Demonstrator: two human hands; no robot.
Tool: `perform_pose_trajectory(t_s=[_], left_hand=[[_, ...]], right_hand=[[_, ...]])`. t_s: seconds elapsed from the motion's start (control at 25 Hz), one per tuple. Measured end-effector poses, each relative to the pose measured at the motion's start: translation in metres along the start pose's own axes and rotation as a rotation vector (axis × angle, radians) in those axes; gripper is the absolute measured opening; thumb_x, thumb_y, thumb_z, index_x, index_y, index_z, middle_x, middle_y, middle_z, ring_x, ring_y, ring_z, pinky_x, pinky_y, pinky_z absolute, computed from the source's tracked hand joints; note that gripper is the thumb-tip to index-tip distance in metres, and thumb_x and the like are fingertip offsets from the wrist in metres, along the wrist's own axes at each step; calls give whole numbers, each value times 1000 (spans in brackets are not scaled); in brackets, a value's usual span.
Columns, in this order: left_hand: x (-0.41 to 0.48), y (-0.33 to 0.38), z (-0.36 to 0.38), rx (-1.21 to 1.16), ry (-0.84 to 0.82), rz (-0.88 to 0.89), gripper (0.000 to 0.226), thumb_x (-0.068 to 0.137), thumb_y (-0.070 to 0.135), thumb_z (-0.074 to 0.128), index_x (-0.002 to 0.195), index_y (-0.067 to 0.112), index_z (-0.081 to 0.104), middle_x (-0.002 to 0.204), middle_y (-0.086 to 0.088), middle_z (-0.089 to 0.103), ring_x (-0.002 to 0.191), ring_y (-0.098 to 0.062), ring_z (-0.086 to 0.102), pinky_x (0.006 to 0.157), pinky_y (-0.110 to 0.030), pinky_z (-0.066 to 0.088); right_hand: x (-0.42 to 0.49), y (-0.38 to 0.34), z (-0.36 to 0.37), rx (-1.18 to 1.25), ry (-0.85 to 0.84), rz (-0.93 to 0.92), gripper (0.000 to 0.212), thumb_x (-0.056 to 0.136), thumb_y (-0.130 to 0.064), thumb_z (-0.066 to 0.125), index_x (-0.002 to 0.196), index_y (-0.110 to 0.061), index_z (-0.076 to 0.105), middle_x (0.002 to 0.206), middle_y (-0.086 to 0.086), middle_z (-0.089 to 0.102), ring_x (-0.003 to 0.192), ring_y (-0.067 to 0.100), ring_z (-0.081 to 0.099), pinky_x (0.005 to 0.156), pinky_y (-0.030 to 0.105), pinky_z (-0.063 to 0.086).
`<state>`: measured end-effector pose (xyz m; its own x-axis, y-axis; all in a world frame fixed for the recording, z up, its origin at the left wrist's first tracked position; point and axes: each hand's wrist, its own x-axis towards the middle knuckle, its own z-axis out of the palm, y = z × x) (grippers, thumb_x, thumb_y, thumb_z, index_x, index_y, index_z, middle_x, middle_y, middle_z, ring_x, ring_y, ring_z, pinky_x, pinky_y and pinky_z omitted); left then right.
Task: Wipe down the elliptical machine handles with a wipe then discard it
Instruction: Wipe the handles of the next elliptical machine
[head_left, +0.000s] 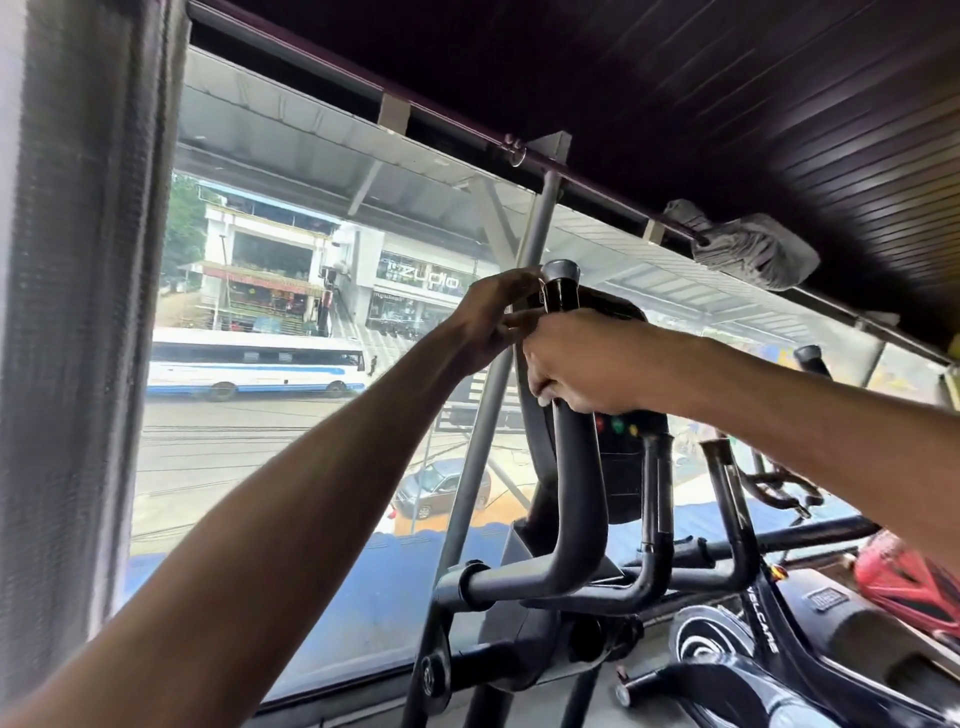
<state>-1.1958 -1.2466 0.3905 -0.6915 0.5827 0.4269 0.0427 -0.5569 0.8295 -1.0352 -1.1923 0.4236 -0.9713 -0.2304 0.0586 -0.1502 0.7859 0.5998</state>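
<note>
Head view: the elliptical's left handle (576, 467) rises in front of the window (291, 415), a dark grey curved tube with a glossy black stretch and a grey cap on top. The right hand (587, 358) has its fingers curled round the tube just under the black stretch. A small pale scrap, seemingly the wipe (543, 400), peeks out beneath them. The left hand (493, 322) curls against the handle's left side just below the cap, touching the right hand.

The handle (579, 467) is dark grey, the bus (254, 364) white (blue stripes).
</note>
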Motion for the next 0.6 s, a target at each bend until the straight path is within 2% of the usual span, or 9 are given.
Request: perform_pose_trajectory(t_s=[0.08, 0.16, 0.28, 0.36, 0.44, 0.52, 0.6], left_hand=[[0, -2, 1, -10, -30, 16, 36, 99, 14, 55, 132, 6, 65, 123, -10, 66, 91, -28, 66, 76, -30, 52], [-2, -6, 2, -28, -42, 30, 32, 98, 14, 58, 129, 10, 67, 117, -6, 68, 89, -24, 69, 76, -27, 54], [-5, -12, 3, -48, -69, 9, 20, 99, 15, 59, 117, 15, 67, 111, -3, 70, 78, -19, 68, 69, -23, 54], [-7, -15, 3, -39, -89, -14, 14, 100, 19, 59, 106, 14, 71, 102, 0, 74, 79, -19, 68, 74, -28, 55], [-8, -16, 3, -30, -91, -26, 16, 101, 20, 58, 98, 15, 73, 92, 1, 75, 78, -17, 70, 76, -30, 55], [-11, -16, 5, -37, -90, -34, 17, 102, 18, 56, 99, 15, 73, 94, -1, 74, 77, -16, 69, 76, -30, 55], [-12, -17, 4, -58, -92, -37, 18, 102, 14, 53, 104, 13, 71, 97, -2, 73, 76, -16, 69, 76, -30, 57]], right_hand=[[-3, -2, 5, 121, -60, -53, 5, 88, -26, 73, 90, -26, 77, 84, -12, 72, 76, 9, 69, 74, 34, 59], [-5, 0, 13, 205, 24, -9, 7, 89, -27, 74, 94, -27, 79, 89, -11, 73, 83, 9, 70, 80, 37, 59], [-21, 3, 21, 186, 236, -29, 11, 90, -23, 73, 97, -20, 81, 94, -7, 73, 91, 13, 67, 86, 31, 54], [-37, -4, 29, 166, 249, -103, 10, 89, -22, 75, 96, -20, 82, 93, -9, 72, 92, 10, 64, 84, 25, 49], [-48, -8, 41, 162, 346, -120, 10, 85, -20, 79, 94, -20, 82, 92, -9, 71, 89, 9, 62, 81, 23, 49], [-54, -6, 49, 195, 462, -99, 12, 82, -18, 82, 95, -19, 82, 93, -7, 71, 86, 11, 63, 81, 22, 50], [-59, -7, 53, 213, 467, -106, 12, 84, -18, 81, 96, -18, 82, 95, -7, 70, 87, 10, 63, 83, 23, 53]])
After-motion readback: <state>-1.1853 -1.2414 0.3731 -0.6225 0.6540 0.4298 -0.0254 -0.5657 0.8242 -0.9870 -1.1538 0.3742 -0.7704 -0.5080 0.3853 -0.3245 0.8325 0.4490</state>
